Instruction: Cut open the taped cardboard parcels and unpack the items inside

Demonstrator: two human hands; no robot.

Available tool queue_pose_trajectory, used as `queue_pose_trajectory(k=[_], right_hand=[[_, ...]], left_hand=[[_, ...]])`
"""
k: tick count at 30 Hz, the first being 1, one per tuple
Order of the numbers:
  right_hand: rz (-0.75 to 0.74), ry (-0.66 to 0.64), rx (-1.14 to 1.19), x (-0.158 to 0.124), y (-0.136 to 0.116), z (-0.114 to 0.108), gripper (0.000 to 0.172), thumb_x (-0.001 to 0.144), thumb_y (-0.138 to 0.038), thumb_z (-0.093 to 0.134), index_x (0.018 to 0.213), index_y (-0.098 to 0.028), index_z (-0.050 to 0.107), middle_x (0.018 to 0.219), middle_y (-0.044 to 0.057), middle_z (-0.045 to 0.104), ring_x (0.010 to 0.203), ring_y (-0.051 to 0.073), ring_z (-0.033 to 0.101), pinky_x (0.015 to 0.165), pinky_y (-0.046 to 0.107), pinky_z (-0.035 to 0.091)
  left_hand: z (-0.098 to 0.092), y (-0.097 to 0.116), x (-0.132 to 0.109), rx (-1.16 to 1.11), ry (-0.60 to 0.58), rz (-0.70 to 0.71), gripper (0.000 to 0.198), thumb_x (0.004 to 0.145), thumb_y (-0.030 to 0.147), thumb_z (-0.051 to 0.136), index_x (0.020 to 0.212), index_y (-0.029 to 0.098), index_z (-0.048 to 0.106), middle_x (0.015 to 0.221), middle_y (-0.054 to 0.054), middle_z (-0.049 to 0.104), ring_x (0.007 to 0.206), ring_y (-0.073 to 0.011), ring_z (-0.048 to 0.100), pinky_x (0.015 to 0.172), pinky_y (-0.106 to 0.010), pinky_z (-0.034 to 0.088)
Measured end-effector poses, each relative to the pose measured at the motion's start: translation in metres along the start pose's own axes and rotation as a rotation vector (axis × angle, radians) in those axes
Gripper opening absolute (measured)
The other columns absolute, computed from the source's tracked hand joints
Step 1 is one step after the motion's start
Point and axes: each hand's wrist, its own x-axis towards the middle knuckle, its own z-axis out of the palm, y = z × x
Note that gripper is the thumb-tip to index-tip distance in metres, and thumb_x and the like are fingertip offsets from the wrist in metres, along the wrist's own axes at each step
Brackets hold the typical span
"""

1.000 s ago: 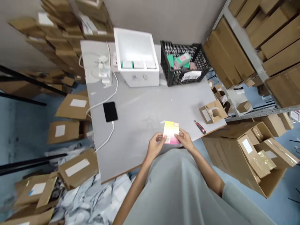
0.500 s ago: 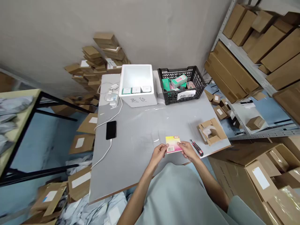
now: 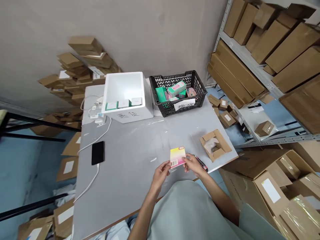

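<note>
Near the front edge of the grey table, a flat yellow, white and pink packet [image 3: 178, 156] with a barcode is held between both hands. My left hand [image 3: 161, 173] pinches its lower left corner. At its right edge, my right hand [image 3: 193, 164] grips it with thumb and fingers. Just beyond my right hand lies a black and red utility knife [image 3: 201, 163], partly hidden by that hand. An open cardboard box [image 3: 221, 151] with clear plastic inside stands to the right of the knife.
A white foam box [image 3: 135, 115] holding small cartons and a black crate [image 3: 183, 111] with green and pink boxes stand at the table's back. A black phone [image 3: 98, 153] with a white cable lies left. Shelves [image 3: 246, 55] and a large carton [image 3: 240, 178] flank the right side.
The view has turned, so the table and its contents appear shifted left. The packet stays in both hands and is tilted a little more; my right hand now overlaps the knife.
</note>
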Motion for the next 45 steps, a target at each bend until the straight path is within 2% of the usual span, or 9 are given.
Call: queue_pose_trajectory(k=[4,11,14,17,23,27,36,41,45], right_hand=[[-0.128,0.011,0.030,0.010,-0.041,-0.019,0.058,0.079,-0.070,0.086,0.103,-0.022,0.062,0.053,-0.012,0.057,0.038,0.011,0.051,0.038,0.022,0.033],[-0.626,0.212,0.267,0.033,-0.223,-0.040,0.083,0.087,-0.065,0.089,0.150,-0.023,0.056,0.099,0.003,0.086,0.053,0.010,0.064,0.050,0.021,0.050],[-0.702,0.228,0.244,0.027,-0.239,-0.050,0.083,0.088,-0.065,0.088,0.152,-0.023,0.057,0.110,0.007,0.087,0.056,0.010,0.066,0.052,0.022,0.053],[-0.655,0.239,0.195,0.021,-0.192,-0.071,0.077,0.083,-0.068,0.088,0.141,-0.022,0.064,0.104,0.005,0.086,0.054,0.010,0.065,0.051,0.023,0.053],[-0.415,0.436,0.222,0.011,-0.057,-0.136,0.077,0.068,-0.073,0.093,0.119,-0.020,0.070,0.096,0.007,0.085,0.055,0.014,0.067,0.053,0.027,0.053],[-0.372,0.585,0.177,-0.004,-0.015,-0.188,0.080,0.067,-0.077,0.090,0.119,-0.018,0.071,0.097,0.011,0.086,0.055,0.015,0.065,0.053,0.029,0.052],[-0.408,0.982,-0.423,-0.014,-0.009,-0.296,0.074,0.083,-0.076,0.072,0.124,-0.015,0.079,0.132,0.026,0.080,0.112,0.034,0.075,0.095,0.047,0.062],[-0.217,0.676,-0.607,-0.004,0.005,-0.285,0.052,0.094,-0.073,0.062,0.085,-0.023,0.073,0.087,0.013,0.079,0.087,0.030,0.072,0.081,0.038,0.056],[-0.292,0.626,-0.730,-0.026,0.024,-0.246,0.052,0.102,-0.068,0.047,0.080,-0.025,0.067,0.077,0.010,0.073,0.075,0.027,0.064,0.075,0.035,0.046]], left_hand=[[0.021,0.032,0.029,0.011,-0.026,0.050,0.067,0.065,0.072,0.088,0.103,0.017,0.083,0.085,-0.005,0.077,0.063,-0.0160,0.059,0.068,-0.033,0.052],[0.066,0.211,0.107,-0.085,0.026,0.696,0.072,0.085,0.066,0.085,0.139,0.020,0.073,0.142,-0.019,0.079,0.099,-0.0243,0.081,0.096,-0.041,0.064],[0.080,0.243,0.109,-0.105,0.029,0.826,0.061,0.096,0.060,0.080,0.143,0.022,0.072,0.151,-0.018,0.075,0.122,-0.0273,0.079,0.110,-0.043,0.062],[0.089,0.200,0.105,-0.031,-0.011,0.756,0.053,0.098,0.058,0.077,0.137,0.022,0.076,0.143,-0.016,0.079,0.125,-0.0284,0.079,0.114,-0.045,0.061],[0.103,0.024,0.083,0.154,-0.183,0.291,0.050,0.081,0.059,0.081,0.112,0.020,0.079,0.124,-0.017,0.085,0.108,-0.0322,0.083,0.109,-0.054,0.063],[0.111,-0.042,0.058,0.188,-0.316,0.107,0.056,0.077,0.062,0.083,0.114,0.020,0.078,0.126,-0.018,0.085,0.113,-0.0332,0.083,0.108,-0.051,0.063],[0.180,-0.049,0.064,0.216,-0.302,0.028,0.069,0.085,0.065,0.086,0.133,0.018,0.069,0.130,-0.018,0.081,0.116,-0.0287,0.081,0.107,-0.042,0.061],[0.230,-0.049,0.068,0.325,-0.310,-0.008,0.048,0.087,0.062,0.086,0.102,0.018,0.074,0.105,-0.016,0.084,0.109,-0.0328,0.080,0.096,-0.039,0.061],[0.236,-0.061,0.056,0.318,-0.265,0.016,0.046,0.082,0.062,0.087,0.075,0.023,0.064,0.069,-0.003,0.069,0.082,-0.0277,0.074,0.078,-0.035,0.057]])
